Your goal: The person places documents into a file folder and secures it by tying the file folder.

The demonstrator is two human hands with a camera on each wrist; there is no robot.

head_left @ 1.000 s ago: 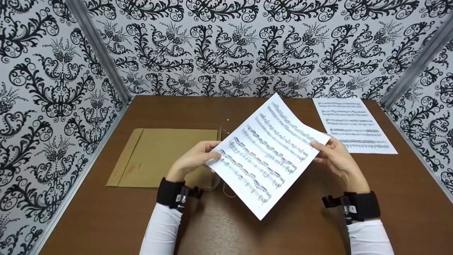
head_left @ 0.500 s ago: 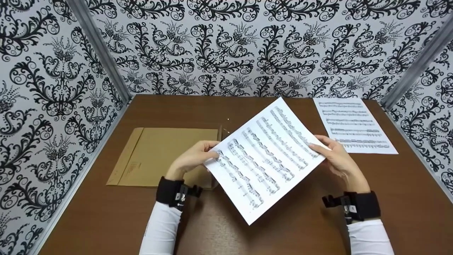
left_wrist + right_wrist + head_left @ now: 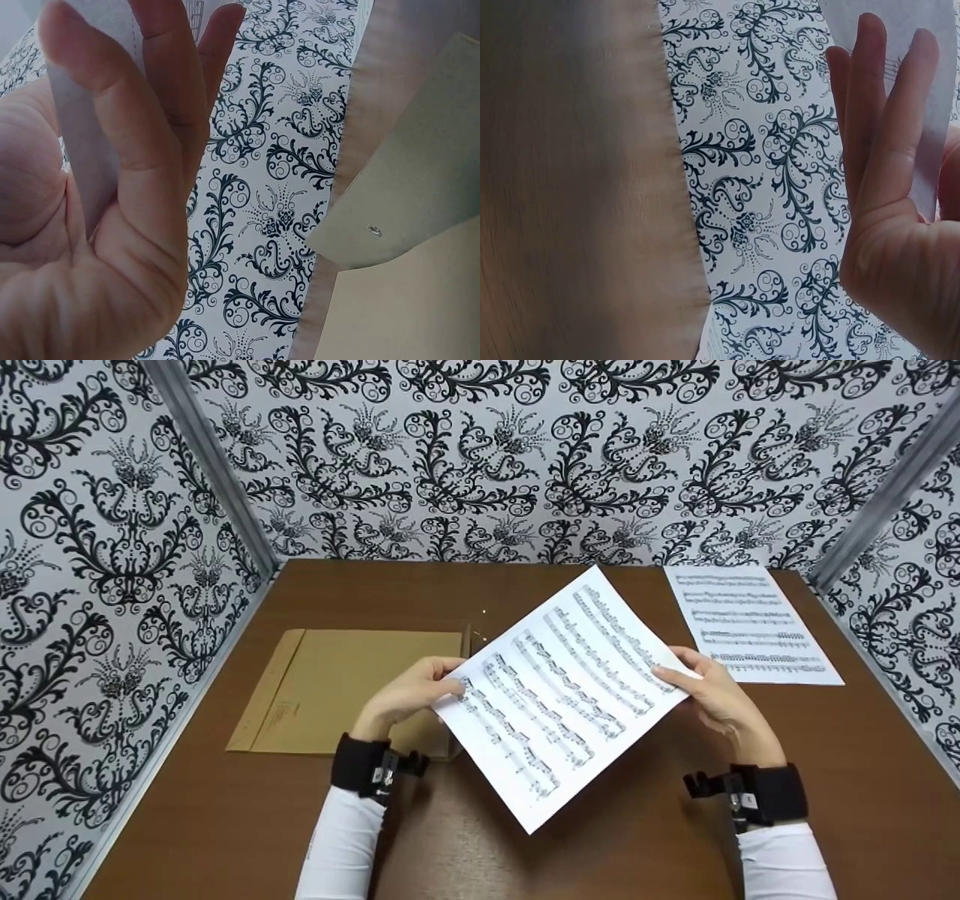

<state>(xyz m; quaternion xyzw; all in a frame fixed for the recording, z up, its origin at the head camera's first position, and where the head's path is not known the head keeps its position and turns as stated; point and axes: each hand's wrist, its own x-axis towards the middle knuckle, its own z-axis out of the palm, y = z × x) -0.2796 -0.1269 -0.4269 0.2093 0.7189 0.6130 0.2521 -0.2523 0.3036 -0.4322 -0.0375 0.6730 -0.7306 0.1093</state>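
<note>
A sheet of printed music (image 3: 559,697) is held up aslant above the table, its staves facing the head camera. My left hand (image 3: 409,694) pinches its left corner with the thumb on top. At the opposite corner my right hand (image 3: 716,694) pinches the sheet, thumb on the printed face and fingers behind. Both wrist views show the fingers of the left hand (image 3: 142,150) and right hand (image 3: 900,165) against the paper's back. Behind the left hand lies a brown paper envelope (image 3: 367,667), its flap to the left; the held sheet hides part of its right side.
A second sheet of music (image 3: 750,622) lies flat at the back right of the brown table (image 3: 480,855). Patterned walls (image 3: 465,457) stand behind and at both sides. A flap of the envelope (image 3: 420,165) rises in the left wrist view.
Over the second, the sheet has turned slightly, its lower corner moving left and down. My right hand's grip has shifted slightly along the edge. Since half a second ago, almost nothing differs.
</note>
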